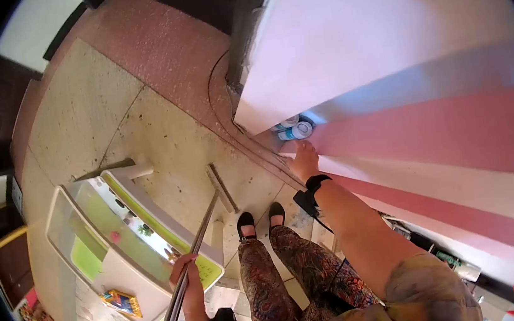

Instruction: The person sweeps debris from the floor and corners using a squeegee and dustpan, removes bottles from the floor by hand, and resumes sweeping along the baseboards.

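My left hand (pixel 184 271) is closed around the long metal handle (pixel 204 225) of a floor brush. Its narrow brush head (pixel 221 188) rests on the floor in front of my feet. My right hand (pixel 304 160) reaches out to the pink and white striped wall, fingers partly spread and nothing visible in them. Just beyond its fingertips lie white containers with blue labels (pixel 296 131), tucked into the corner at the wall's base. Whether the fingertips touch the wall is hard to see.
A white plastic play table (pixel 134 276) with green parts stands at left, a snack packet (pixel 121 303) on its edge. A dark cable (pixel 221 123) runs along the floor by the wall corner. My dark shoes (pixel 246 225) are between the table and the wall.
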The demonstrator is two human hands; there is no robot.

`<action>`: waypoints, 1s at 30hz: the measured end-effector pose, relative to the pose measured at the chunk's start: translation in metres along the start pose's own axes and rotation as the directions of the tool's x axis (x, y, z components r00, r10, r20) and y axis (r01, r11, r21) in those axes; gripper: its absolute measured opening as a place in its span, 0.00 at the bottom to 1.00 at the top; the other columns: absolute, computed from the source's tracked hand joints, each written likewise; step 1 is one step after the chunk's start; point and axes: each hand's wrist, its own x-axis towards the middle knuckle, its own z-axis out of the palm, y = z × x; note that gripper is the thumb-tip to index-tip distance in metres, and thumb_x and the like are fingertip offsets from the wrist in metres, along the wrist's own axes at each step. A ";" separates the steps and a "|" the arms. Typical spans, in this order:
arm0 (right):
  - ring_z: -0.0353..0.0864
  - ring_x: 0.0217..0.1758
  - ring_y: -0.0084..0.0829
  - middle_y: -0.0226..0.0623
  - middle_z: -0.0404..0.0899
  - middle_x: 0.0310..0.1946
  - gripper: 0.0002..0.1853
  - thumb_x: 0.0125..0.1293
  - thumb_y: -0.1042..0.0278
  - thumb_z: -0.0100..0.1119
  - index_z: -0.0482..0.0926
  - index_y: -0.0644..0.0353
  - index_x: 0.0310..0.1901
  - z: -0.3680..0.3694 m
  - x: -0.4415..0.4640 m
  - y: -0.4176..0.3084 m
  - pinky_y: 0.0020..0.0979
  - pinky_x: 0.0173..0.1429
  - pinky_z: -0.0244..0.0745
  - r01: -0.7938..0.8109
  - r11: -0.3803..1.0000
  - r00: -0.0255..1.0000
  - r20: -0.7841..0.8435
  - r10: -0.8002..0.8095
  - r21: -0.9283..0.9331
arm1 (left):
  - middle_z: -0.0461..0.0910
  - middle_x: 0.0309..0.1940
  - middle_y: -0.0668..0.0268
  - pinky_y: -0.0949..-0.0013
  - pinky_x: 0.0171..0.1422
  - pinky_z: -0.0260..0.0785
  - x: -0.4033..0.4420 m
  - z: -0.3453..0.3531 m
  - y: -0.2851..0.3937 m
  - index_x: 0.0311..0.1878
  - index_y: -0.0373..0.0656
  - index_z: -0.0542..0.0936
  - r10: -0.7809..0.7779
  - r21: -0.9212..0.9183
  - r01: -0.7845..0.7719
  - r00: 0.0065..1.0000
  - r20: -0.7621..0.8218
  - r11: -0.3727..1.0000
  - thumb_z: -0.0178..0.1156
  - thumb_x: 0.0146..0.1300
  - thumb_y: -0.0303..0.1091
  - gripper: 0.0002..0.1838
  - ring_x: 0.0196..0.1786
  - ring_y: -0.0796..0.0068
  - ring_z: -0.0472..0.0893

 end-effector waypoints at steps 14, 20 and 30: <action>0.69 0.51 0.42 0.40 0.71 0.48 0.28 0.43 0.52 0.58 0.71 0.49 0.50 0.096 0.158 0.066 0.43 0.52 0.65 0.175 0.929 0.984 0.072 -0.160 -0.325 | 0.71 0.25 0.60 0.72 0.36 0.65 -0.016 0.004 -0.043 0.28 0.37 0.74 -0.155 0.156 0.180 0.975 -0.162 0.971 0.46 0.44 0.29 0.10 0.30 0.72 0.71; 0.68 0.53 0.39 0.34 0.74 0.46 0.26 0.43 0.48 0.55 0.74 0.48 0.46 0.098 0.158 0.044 0.37 0.53 0.65 -0.009 0.931 0.999 0.035 0.024 -0.365 | 0.68 0.23 0.63 0.73 0.31 0.60 -0.017 0.009 -0.051 0.27 0.39 0.73 -0.099 0.308 0.156 0.976 -0.194 0.938 0.45 0.42 0.31 0.09 0.25 0.73 0.67; 0.66 0.53 0.41 0.41 0.69 0.49 0.34 0.37 0.54 0.63 0.69 0.50 0.51 0.090 0.120 0.034 0.45 0.53 0.57 0.107 0.883 0.993 0.015 -0.113 -0.458 | 0.63 0.20 0.67 0.76 0.28 0.55 -0.020 0.009 -0.056 0.28 0.41 0.72 -0.127 0.240 0.176 0.970 -0.209 0.955 0.45 0.45 0.31 0.09 0.23 0.78 0.63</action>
